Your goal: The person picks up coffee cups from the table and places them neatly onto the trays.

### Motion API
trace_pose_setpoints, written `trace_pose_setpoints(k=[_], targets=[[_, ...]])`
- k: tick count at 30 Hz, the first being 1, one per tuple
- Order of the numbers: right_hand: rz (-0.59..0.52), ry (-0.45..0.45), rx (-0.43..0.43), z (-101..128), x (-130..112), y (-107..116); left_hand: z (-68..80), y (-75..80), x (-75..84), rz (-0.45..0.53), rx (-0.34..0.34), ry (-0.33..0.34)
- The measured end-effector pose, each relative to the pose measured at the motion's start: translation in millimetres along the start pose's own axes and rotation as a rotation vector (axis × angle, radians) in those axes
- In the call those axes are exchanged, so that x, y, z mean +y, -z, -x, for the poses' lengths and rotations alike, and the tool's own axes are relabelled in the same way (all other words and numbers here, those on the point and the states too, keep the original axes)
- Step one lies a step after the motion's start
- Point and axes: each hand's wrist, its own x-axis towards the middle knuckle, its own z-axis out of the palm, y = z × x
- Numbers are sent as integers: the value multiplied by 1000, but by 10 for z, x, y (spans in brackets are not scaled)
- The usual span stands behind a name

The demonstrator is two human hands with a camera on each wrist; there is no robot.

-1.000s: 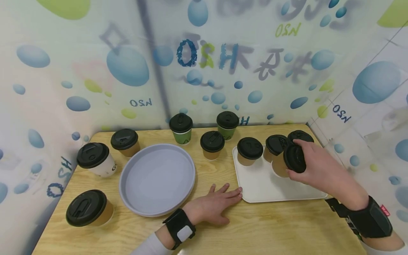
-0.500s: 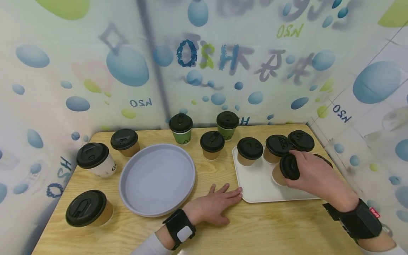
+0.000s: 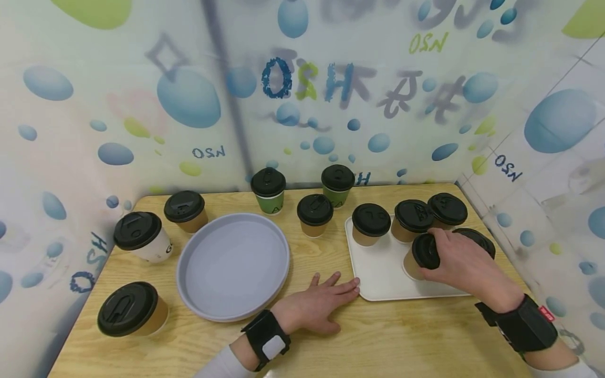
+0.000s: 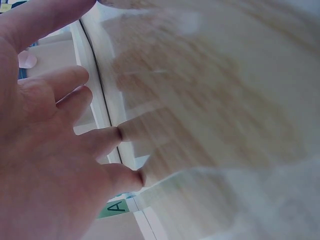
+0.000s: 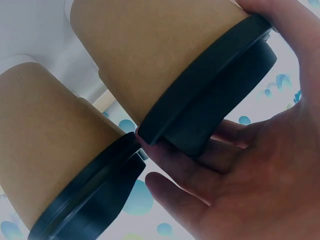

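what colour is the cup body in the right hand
Brown cup body, clearest in the right wrist view.

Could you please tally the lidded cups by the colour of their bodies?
Brown paper cups with black lids: 7
Green paper cups with black lids: 2
White paper cup with black lid: 1
Black-lidded cup, body hidden in the head view by the right hand: 1
Total: 11

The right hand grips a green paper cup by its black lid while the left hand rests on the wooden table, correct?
Only the colour is wrong: the right wrist view shows the right hand gripping a brown paper cup, not green, by its black lid. The rest stands.
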Motion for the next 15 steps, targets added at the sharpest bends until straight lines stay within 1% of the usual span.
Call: trace_pose_setpoints(k=[7, 15], targets=[[-9, -35, -32, -14, -5, -1, -17, -29, -31, 9, 2, -9], [-41, -65, -27, -27, 4, -26, -9, -27, -28, 11, 6, -7]])
